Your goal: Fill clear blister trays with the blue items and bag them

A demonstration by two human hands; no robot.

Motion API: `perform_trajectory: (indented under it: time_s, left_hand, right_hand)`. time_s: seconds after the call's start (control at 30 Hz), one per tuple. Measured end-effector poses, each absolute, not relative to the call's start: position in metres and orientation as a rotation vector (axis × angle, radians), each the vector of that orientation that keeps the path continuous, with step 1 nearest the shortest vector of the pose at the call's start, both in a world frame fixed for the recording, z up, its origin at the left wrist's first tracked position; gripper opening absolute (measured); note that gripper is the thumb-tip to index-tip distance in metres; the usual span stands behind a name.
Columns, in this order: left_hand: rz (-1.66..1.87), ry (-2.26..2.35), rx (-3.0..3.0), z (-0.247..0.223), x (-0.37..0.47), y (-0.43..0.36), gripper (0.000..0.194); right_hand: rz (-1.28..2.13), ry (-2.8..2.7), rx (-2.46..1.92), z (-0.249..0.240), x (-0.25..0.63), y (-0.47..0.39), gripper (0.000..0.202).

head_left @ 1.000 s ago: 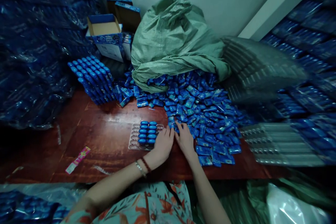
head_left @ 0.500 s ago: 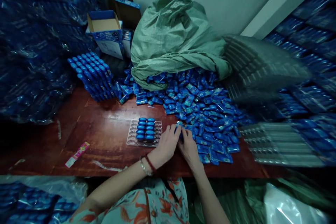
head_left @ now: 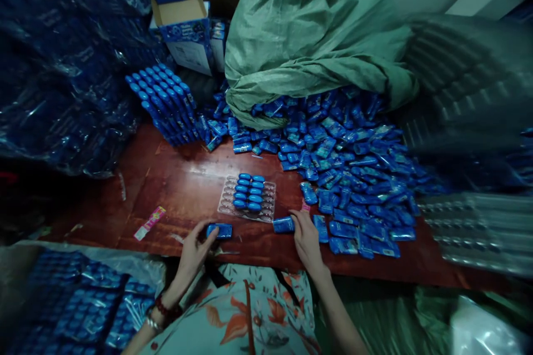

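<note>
My left hand [head_left: 199,241] is closed on a small blue container [head_left: 222,231], thumb on top, low over the table's front part. To the right, my right hand [head_left: 307,237] has its fingers closed on another small blue container [head_left: 283,225], lying on its side near the wood. Between and beyond my hands rests a clear plastic tray [head_left: 225,202] with rows of hollows. Two columns of glossy blue containers [head_left: 249,191] stand in its middle; the hollows at both sides hold none. A loose pile of blue containers [head_left: 353,177] spreads just right of my right hand.
A green woven sack [head_left: 308,39] slumps over the pile's back. Stacked filled trays [head_left: 166,102] stand at the left, before an open carton [head_left: 181,28]. A pink strip [head_left: 150,223] lies on the brown table [head_left: 179,177]. Clear empty trays [head_left: 470,227] are stacked at the right.
My hands were together at the pile's edge. Now they are apart: the left has gone left with one blue container, the right holds another. The view has shifted.
</note>
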State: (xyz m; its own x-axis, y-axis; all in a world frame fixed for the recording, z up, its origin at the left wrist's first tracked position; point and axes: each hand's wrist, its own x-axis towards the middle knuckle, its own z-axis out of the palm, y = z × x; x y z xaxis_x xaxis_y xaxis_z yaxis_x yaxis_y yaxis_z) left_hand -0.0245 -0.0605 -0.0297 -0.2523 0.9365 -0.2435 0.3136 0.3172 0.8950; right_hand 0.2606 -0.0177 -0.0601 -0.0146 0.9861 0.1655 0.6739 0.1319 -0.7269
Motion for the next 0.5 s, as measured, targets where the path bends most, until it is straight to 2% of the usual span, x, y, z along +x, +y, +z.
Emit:
perform_trajectory:
  time_s: [0.1, 0.2, 0.33, 0.5]
  left_hand:
    - [0.959, 1.676, 0.942, -0.035, -0.026, -0.063, 0.05]
    - [0.952, 1.62, 1.066, -0.036, -0.027, -0.065, 0.046]
    - [0.907, 1.601, 1.43, -0.035, -0.032, -0.066, 0.036]
    - [0.795, 1.672, 1.797, -0.038, -0.034, -0.07, 0.034]
  right_hand:
    - [0.726, -1.887, -1.592, -0.05, 0.261, -0.021, 0.037]
    - [0.833, -2.118, -1.474, -0.043, 0.268, -0.026, 0.049]
    - [0.815, -2.18, -1.39, -0.045, 0.276, -0.034, 0.046]
    - [0.95, -2.019, -1.466, -0.039, 0.267, -0.039, 0.03]
